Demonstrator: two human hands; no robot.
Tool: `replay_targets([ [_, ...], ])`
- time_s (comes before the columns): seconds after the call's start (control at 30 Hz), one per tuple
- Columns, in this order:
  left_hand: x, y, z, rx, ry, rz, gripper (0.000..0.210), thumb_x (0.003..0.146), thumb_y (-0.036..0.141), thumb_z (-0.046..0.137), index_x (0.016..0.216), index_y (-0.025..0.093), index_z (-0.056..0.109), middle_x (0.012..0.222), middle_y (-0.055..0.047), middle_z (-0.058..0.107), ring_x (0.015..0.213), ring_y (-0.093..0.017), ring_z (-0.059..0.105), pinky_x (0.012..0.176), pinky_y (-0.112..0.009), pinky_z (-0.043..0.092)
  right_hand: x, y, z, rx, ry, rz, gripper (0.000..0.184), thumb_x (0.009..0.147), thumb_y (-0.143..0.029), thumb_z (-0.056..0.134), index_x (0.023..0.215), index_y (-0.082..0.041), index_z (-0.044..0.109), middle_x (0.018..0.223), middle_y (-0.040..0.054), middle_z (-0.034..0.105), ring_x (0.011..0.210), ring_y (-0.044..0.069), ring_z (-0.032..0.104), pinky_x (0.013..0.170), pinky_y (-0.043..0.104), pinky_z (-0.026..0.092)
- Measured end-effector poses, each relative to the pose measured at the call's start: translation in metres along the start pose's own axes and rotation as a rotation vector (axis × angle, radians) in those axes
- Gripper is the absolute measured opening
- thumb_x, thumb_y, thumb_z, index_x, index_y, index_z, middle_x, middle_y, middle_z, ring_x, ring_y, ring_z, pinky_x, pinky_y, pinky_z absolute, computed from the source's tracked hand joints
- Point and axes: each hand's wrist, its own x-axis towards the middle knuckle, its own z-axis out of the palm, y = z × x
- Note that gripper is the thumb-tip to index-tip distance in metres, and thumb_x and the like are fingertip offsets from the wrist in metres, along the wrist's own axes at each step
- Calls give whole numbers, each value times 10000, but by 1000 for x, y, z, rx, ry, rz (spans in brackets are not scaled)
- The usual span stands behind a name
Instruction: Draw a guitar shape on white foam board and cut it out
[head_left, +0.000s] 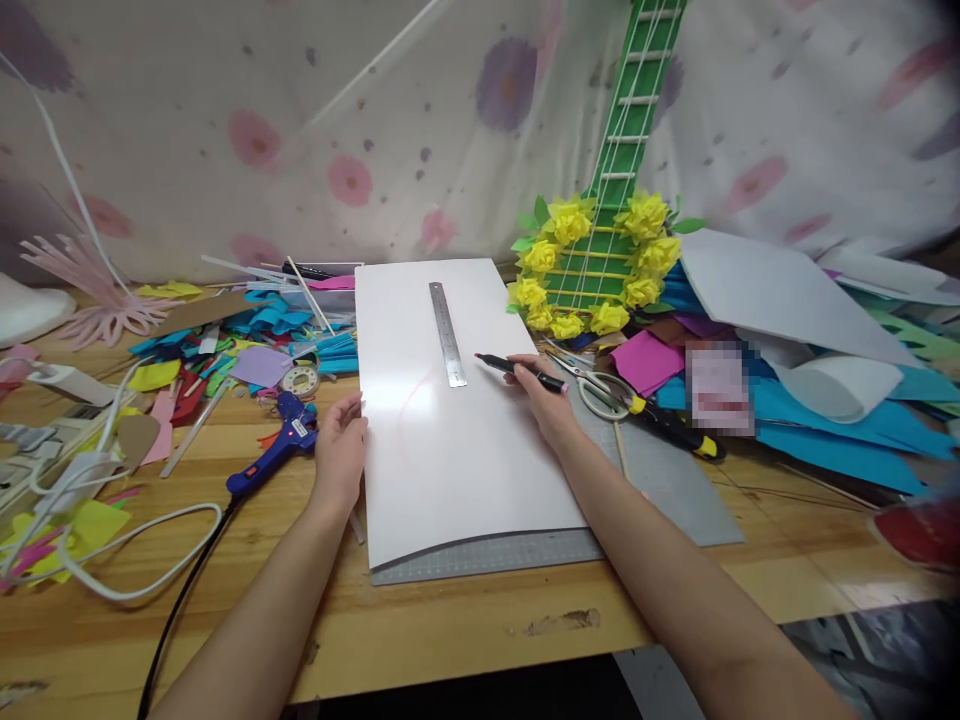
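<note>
A large white sheet of board (465, 470) lies on a grey cutting mat (487, 560), its front edge bowed slightly up. My left hand (341, 450) is at the sheet's left edge, fingers curled against it. In my right hand (544, 395) is a black marker (501, 364), tip pointing left over the sheet. The tip looks uncapped; whether it touches the surface I cannot tell. A steel ruler (448, 335) lies on the sheet, just left of the marker tip. A faint reddish curve shows on the sheet's left part.
A blue glue gun (277, 445) with a black cord lies left of my left hand. Scissors (600, 390) and a black-and-yellow tool (682, 430) are at right. A green paper guitar (600, 260) with yellow flowers stands behind. Coloured scraps (259, 365) cover the left; blue sheets (825, 420) the right.
</note>
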Motion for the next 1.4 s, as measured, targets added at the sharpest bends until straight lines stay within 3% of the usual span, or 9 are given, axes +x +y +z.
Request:
replay_targets([
  [0.1,0,-4,2,35,6,39,399,571,51,499,927,197,606,1015,-42,643,984,-165,591,904,-314,439,-7,4,2,-58,-60,-37,273,761,-402,582,962,-222,621,898,25,650,884,172,626,875,350,437],
  [0.23,3,-11,1,28,-7,50,429,559,24,487,932,200,604,1019,-44,636,992,-161,592,950,-330,420,-8,7,7,-107,6,-29,282,763,-422,575,934,-203,625,868,33,662,872,185,639,869,353,438],
  [0.4,4,-14,1,17,-17,60,429,569,21,487,940,203,603,1040,-47,632,1025,-159,587,978,-337,403,-13,4,9,-148,0,-33,287,774,-427,562,930,-197,639,877,41,672,878,187,640,843,331,443],
  [1.03,2,-10,5,13,22,45,420,536,23,480,893,201,610,987,-39,648,959,-156,604,924,-319,438,-12,10,7,-349,12,-95,288,782,-440,556,974,-252,660,895,30,652,891,185,581,857,344,421],
  [1.27,2,-9,5,25,30,23,420,532,30,490,894,204,612,979,-34,652,925,-151,608,869,-297,462,-7,11,-2,-301,287,-88,179,778,-317,480,829,-193,598,806,30,615,796,180,575,763,330,444],
  [1.4,0,-6,6,34,41,16,419,533,27,486,890,202,617,970,-36,651,920,-153,608,861,-297,463,-11,9,1,-297,159,-102,215,788,-360,493,882,-200,602,833,28,623,804,172,581,761,314,445],
])
